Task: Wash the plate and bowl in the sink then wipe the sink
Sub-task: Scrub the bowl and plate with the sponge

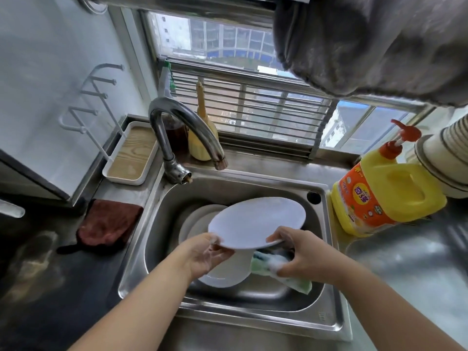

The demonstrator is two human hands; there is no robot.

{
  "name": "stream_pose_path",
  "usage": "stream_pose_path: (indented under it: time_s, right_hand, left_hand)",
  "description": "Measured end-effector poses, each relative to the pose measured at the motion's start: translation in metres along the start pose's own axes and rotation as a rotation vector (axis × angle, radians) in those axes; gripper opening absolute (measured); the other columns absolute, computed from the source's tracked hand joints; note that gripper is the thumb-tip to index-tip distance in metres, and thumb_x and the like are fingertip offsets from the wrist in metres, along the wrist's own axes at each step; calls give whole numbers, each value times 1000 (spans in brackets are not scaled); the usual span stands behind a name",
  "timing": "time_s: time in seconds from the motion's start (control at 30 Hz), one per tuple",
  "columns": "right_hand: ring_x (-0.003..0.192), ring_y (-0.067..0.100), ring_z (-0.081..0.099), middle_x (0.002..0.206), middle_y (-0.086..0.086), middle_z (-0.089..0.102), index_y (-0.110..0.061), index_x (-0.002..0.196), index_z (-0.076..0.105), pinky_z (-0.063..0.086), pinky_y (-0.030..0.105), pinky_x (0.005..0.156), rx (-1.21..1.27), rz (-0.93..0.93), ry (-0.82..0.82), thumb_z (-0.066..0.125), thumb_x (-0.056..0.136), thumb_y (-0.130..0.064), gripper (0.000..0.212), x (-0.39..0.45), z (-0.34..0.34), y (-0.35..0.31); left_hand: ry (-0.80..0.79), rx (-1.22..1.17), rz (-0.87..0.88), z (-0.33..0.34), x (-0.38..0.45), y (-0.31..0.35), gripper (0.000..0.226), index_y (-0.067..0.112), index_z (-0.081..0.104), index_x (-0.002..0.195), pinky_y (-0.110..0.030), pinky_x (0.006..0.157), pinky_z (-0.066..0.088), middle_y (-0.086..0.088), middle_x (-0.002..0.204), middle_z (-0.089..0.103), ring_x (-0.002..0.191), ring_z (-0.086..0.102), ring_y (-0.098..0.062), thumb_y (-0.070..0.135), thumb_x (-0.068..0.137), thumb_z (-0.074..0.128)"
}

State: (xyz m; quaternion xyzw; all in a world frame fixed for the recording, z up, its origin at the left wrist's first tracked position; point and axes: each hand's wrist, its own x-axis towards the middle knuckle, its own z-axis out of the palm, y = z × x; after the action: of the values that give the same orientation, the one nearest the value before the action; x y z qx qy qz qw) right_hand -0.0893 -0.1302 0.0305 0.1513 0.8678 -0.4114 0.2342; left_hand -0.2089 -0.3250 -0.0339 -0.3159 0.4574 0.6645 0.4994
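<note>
While left hand (202, 254) grips it, plate (255, 221) tilts above sink (326, 323).

1. Daylight enters through the window (243, 72) at the back; the scene is medium-bright and cool-toned.
2. Soft glare lies on the sink (253, 317) rim and the faucet (182, 122).
3. The left counter (38, 274) is dim and smeared.
4. Wide-angle distortion bends the window bars and edges.
5. The overall image is soft, and the grey cloth (379, 41) at top right is blurred.
</note>
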Motion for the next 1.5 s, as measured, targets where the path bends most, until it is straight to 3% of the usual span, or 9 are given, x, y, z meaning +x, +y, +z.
stream_pose_path:
  time_s: [0.33,0.53,0.73,0.87,0.97,1.03,1.1,1.27,1.5]
  right_hand:
    - [90,-3,60,103,-20,59,-36,121,53,51,12,72,120,135,-234,67,79,-16,49,3,-2,19]
    - [91,5,58,109,-7,59,-25,118,56,50,20,83,85,-2,385,78,72,-25,51,49,14,-4]
    - [131,9,39,140,-9,46,-22,137,47,30,24,108,-116,-150,281,69,82,-41,61,81,52,-14]
    - [111,13,55,119,-2,61,-14,122,59,41,24,91,258,28,710,55,90,-27,35,75,38,23]
    - [106,27,57,113,10,62,-9,116,59,40,27,81,200,459,449,49,92,-18,28,90,58,84]
    - [108,31,59,111,10,62,-11,112,59,48,36,88,153,555,108,54,90,-26,27,107,93,126]
    - [98,30,64,101,11,63,-10,106,60,51,47,90,214,577,7,56,88,-30,27,126,127,158]
    - [63,25,54,75,13,59,-3,92,61,44,32,58,438,621,76,55,88,-19,18,154,156,146]
    - [70,30,61,79,14,63,-4,93,57,52,35,57,675,600,232,57,88,-7,6,158,162,126]
  left_hand:
    - [227,353,205,-41,10,11,45,5,60,114,-27,49,55,-14,104,68,88,64,-26,-19,83,38]
    - [245,504,253,-48,6,9,33,14,61,103,-28,56,48,-8,99,68,88,63,-21,-10,89,43]
    - [265,523,302,-59,4,19,31,12,60,98,-31,62,50,-10,91,68,85,63,-25,-13,88,44]
    - [300,464,316,-72,0,26,31,10,60,99,-35,69,53,-10,95,67,87,63,-25,-13,90,42]
    - [328,412,321,-76,-1,24,29,10,59,99,-34,65,52,-10,95,66,85,63,-22,-12,92,41]
    - [341,370,324,-77,0,18,30,12,59,96,-33,64,53,-6,93,66,84,62,-20,-12,93,41]
    - [352,337,326,-77,2,10,30,13,59,95,-32,63,54,-3,92,66,84,63,-18,-10,94,41]
    - [404,229,337,-82,13,-8,32,15,60,102,-32,64,52,-5,95,69,86,65,-20,-9,94,41]
    - [418,151,340,-88,12,-14,32,14,59,97,-29,58,54,-6,92,68,82,65,-19,-11,94,40]
